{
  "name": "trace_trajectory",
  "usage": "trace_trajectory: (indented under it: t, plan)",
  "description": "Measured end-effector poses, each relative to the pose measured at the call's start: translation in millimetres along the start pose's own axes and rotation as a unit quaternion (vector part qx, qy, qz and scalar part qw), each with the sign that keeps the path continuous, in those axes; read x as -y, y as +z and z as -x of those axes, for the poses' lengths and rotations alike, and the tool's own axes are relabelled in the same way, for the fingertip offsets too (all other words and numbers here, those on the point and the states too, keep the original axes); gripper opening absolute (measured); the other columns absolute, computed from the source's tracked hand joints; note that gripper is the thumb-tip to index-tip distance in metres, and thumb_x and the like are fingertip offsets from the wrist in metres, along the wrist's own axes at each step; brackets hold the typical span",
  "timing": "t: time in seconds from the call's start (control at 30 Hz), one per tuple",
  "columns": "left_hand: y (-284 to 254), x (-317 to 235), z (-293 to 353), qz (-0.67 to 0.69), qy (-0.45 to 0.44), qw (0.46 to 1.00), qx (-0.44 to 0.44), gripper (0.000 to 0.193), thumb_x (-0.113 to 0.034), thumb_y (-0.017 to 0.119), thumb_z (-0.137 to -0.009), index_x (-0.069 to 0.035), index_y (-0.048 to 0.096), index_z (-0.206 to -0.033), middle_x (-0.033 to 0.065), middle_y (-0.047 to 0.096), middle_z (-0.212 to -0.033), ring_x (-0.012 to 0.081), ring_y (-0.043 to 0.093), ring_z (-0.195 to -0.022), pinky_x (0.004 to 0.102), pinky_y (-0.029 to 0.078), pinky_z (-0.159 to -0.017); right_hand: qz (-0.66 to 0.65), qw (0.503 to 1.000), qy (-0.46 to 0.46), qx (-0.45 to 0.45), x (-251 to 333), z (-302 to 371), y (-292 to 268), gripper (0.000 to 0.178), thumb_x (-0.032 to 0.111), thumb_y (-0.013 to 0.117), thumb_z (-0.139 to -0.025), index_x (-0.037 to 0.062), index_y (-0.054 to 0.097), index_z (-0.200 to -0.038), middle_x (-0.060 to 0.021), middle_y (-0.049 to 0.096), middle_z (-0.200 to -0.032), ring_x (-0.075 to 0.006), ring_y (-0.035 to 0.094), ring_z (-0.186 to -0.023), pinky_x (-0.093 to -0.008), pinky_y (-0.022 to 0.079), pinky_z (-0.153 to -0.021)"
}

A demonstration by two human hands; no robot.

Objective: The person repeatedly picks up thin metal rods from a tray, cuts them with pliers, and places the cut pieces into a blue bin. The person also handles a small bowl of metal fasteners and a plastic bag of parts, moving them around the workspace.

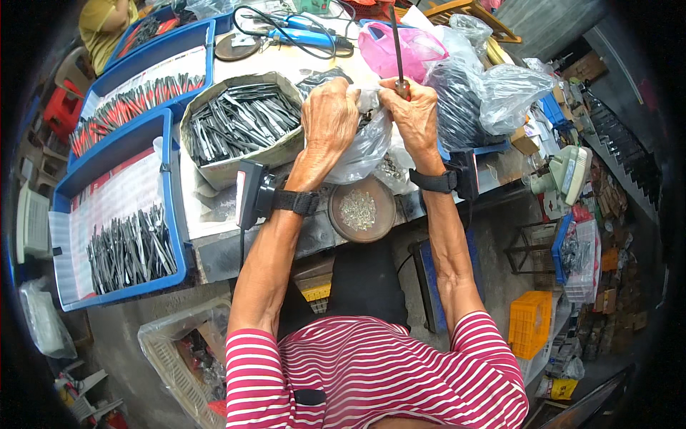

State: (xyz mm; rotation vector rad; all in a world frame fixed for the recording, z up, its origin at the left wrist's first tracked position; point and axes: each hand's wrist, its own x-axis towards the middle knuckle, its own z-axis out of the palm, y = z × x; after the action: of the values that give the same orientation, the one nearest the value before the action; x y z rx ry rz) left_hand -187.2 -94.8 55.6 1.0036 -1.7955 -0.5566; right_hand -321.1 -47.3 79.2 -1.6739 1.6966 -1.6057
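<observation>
My left hand (330, 118) is closed over the bench, its fingers curled away from view; what they hold, if anything, is hidden. Beside it, my right hand (414, 113) is closed around the brown lower end of a long dark rod (397, 44), which points away from me. Between the hands lies a clear plastic bag (368, 146) with dark contents, close to the left fingers. A round brown dish (334, 209) of small pale pieces sits at the bench edge below. Left of my left hand stands a sack-like container (193, 132) full of black, slender metal parts.
Blue trays (175, 214) of black and red-black parts line the left. Blue-handled corded tools (304, 37) lie at the back. A pink bag (400, 46) and clear bags (511, 96) crowd the right. A yellow crate (530, 325) stands lower right; another person (103, 25) is at far left.
</observation>
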Motion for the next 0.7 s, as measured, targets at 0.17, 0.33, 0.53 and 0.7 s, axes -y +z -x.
trace_trajectory:
  t: [0.17,0.33,0.53,0.7]
  plan:
    - [5,3,3,-0.006,-0.014,1.0,0.002,0.031,-0.027,0.054,-0.087,0.001,0.058,-0.074,0.0242,0.059,-0.068,0.0421,0.059,-0.07,0.0487,0.043,-0.063,0.003,1.0,0.015,0.016,-8,-3,1,0.016,0.009,0.066,-0.078,-0.0019,0.068,-0.09,0.0018,0.058,-0.063,-0.004,0.048,-0.054,-0.0198,0.038,-0.049]
    - [14,13,8,-0.039,-0.032,0.998,0.025,0.032,-0.027,0.053,-0.088,0.001,0.058,-0.073,0.0251,0.059,-0.07,0.0428,0.06,-0.071,0.0501,0.044,-0.063,-0.071,0.993,0.077,0.06,-22,0,7,0.016,0.01,0.064,-0.078,-0.0004,0.069,-0.089,0.0037,0.057,-0.064,-0.0037,0.045,-0.053,-0.02,0.033,-0.048]
    - [29,21,14,-0.1,-0.027,0.995,0.012,0.027,-0.003,0.059,-0.072,0.003,0.047,-0.096,0.0228,0.058,-0.061,0.0407,0.06,-0.061,0.0498,0.046,-0.058,-0.1,0.983,0.128,0.083,-37,-7,10,0.019,0.011,0.065,-0.074,0.0,0.069,-0.088,0.003,0.057,-0.066,-0.004,0.045,-0.056,-0.0199,0.033,-0.051]
    - [30,22,20,-0.075,-0.046,0.996,0.018,0.029,-0.001,0.056,-0.073,0.0,0.046,-0.101,0.0258,0.061,-0.067,0.0412,0.062,-0.067,0.0501,0.046,-0.061,-0.037,0.984,0.129,0.121,-40,-13,8,0.022,0.013,0.066,-0.072,-0.0005,0.068,-0.088,0.0011,0.059,-0.068,-0.0052,0.047,-0.056,-0.0209,0.035,-0.051]
